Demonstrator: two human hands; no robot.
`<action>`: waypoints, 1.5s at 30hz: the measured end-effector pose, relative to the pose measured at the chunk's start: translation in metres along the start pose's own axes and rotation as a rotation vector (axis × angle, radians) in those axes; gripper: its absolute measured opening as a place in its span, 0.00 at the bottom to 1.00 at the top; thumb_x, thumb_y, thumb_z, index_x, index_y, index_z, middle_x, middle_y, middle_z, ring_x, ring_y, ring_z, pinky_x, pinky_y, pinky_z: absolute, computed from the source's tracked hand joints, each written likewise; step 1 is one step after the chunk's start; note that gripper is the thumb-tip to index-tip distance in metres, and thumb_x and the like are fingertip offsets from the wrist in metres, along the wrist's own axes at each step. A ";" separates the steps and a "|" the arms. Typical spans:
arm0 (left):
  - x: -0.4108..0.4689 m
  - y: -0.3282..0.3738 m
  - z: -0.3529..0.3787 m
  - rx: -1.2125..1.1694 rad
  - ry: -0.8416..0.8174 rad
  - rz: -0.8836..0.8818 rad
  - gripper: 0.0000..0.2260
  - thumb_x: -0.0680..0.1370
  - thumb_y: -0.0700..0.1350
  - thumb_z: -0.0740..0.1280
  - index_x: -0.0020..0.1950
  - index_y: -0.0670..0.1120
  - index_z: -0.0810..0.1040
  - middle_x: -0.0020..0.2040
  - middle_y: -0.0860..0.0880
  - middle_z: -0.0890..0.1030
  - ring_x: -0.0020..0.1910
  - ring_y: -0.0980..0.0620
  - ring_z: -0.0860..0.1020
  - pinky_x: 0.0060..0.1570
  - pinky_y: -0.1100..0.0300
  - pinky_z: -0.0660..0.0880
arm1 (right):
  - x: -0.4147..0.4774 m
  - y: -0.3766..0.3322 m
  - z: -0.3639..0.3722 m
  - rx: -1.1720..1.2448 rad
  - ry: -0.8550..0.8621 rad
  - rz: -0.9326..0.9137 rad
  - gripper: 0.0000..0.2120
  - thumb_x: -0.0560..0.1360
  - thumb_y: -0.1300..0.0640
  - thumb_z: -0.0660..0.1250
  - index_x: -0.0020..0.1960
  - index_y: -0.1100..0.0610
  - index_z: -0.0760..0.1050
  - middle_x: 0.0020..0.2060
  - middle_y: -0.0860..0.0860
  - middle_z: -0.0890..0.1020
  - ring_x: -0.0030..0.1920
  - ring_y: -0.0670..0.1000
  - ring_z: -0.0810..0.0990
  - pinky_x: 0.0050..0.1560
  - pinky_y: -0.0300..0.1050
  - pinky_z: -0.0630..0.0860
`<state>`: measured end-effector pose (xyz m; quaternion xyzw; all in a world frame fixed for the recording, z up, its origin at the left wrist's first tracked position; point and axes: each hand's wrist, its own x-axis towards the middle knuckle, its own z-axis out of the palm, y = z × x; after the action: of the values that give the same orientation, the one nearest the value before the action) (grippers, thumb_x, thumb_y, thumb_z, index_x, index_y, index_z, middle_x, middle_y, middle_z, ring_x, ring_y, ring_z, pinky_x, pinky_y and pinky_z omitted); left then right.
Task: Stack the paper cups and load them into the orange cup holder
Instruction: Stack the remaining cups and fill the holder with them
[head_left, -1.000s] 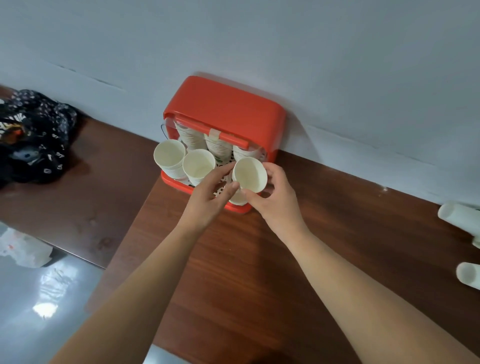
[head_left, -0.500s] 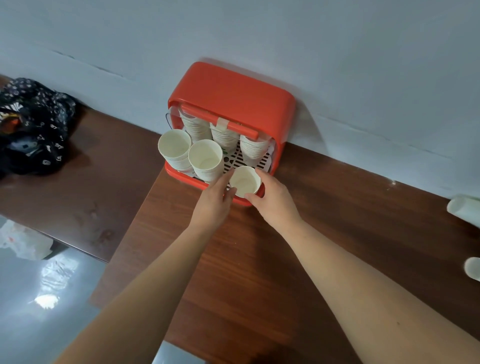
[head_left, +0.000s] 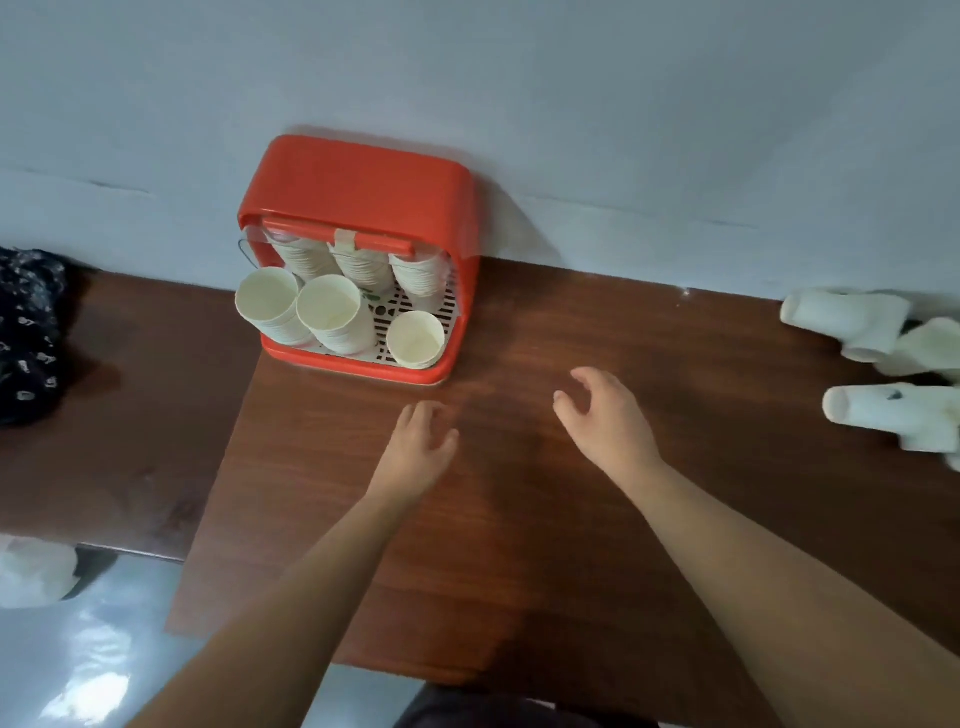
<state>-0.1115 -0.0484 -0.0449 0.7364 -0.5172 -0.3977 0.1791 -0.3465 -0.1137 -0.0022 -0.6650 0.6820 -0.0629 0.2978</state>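
The brown wooden surface (head_left: 571, 519) runs along a pale wall (head_left: 571, 104). The orange cup holder (head_left: 358, 182) stands on it, backed against that wall with its front open. Inside, the back-row stacks (head_left: 358, 265) of paper cups fill three places. A front-left stack (head_left: 267, 306) and a front-middle stack (head_left: 330, 312) lean toward the camera. At the front right sits a low cup (head_left: 415, 338), far shorter than its neighbours; whether it is one cup or a few nested I cannot tell.

Well apart to the right, loose paper cups (head_left: 847, 317) lie on their sides on the surface. The left hand (head_left: 418, 452) hovers near the holder's front lip, and the right hand (head_left: 608, 415) is further right, nearer the loose cups. Both are apart from the holder. Their fingers (head_left: 597, 376) are released, loosely bent, and grasp nothing.

This looks like the pause between loads, with the front-right place the one most in need of filling. The next move probably calls for a reach right to the lying cups. They then need to be nested rim over base and carried upright to that low place.
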 end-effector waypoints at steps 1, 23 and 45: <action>0.000 0.009 0.011 0.032 -0.060 0.024 0.15 0.79 0.46 0.68 0.64 0.44 0.75 0.59 0.47 0.75 0.60 0.48 0.76 0.63 0.55 0.72 | -0.011 0.020 -0.008 -0.018 0.010 0.032 0.24 0.80 0.44 0.63 0.73 0.54 0.70 0.69 0.51 0.75 0.69 0.51 0.73 0.67 0.48 0.71; -0.049 0.390 0.337 0.272 -0.353 0.634 0.22 0.78 0.47 0.68 0.70 0.45 0.70 0.67 0.48 0.70 0.66 0.49 0.71 0.57 0.60 0.66 | -0.170 0.404 -0.239 0.020 0.500 0.405 0.30 0.74 0.49 0.71 0.72 0.59 0.67 0.68 0.56 0.71 0.69 0.56 0.68 0.69 0.54 0.68; 0.014 0.451 0.506 0.506 -0.263 0.957 0.37 0.64 0.54 0.75 0.69 0.41 0.72 0.70 0.39 0.69 0.68 0.35 0.67 0.63 0.41 0.70 | -0.113 0.525 -0.205 0.165 0.416 0.422 0.39 0.72 0.50 0.74 0.76 0.57 0.60 0.70 0.55 0.69 0.66 0.59 0.72 0.63 0.53 0.72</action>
<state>-0.7788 -0.1667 -0.0597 0.3835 -0.8913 -0.2240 0.0911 -0.9109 -0.0139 -0.0513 -0.4553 0.8439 -0.1895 0.2112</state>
